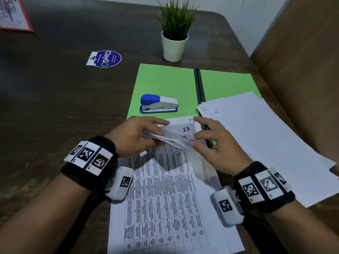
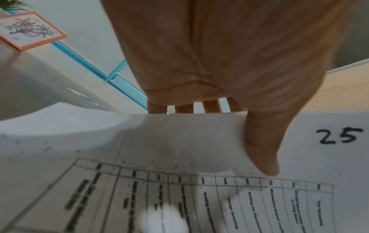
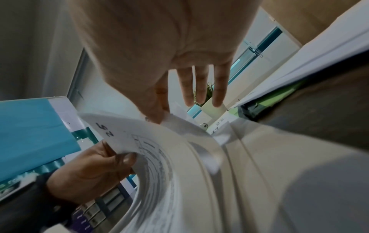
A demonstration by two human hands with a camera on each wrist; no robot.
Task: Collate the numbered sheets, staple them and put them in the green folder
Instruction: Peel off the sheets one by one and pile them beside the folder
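Note:
A stack of numbered sheets [image 1: 165, 189] printed with tables lies in front of me, its far ends bent up. My left hand [image 1: 157, 133] grips those bent ends, with its thumb [image 2: 263, 149] on the sheet marked 25 [image 2: 199, 157]. My right hand [image 1: 198, 138] pinches the fanned corners marked 13 and 29 [image 1: 185, 132] between thumb and a finger; its other fingers [image 3: 191, 88] are straight. The green folder [image 1: 165, 83] lies open behind. A blue and white stapler [image 1: 158, 104] stands on the folder's left leaf.
A second pile of white sheets [image 1: 256, 140] covers the folder's right leaf and reaches the table's right edge. A potted plant [image 1: 175, 33] stands behind the folder. A round blue sticker [image 1: 106, 58] and a framed card [image 1: 12, 13] lie far left on the dark table [image 1: 55, 107].

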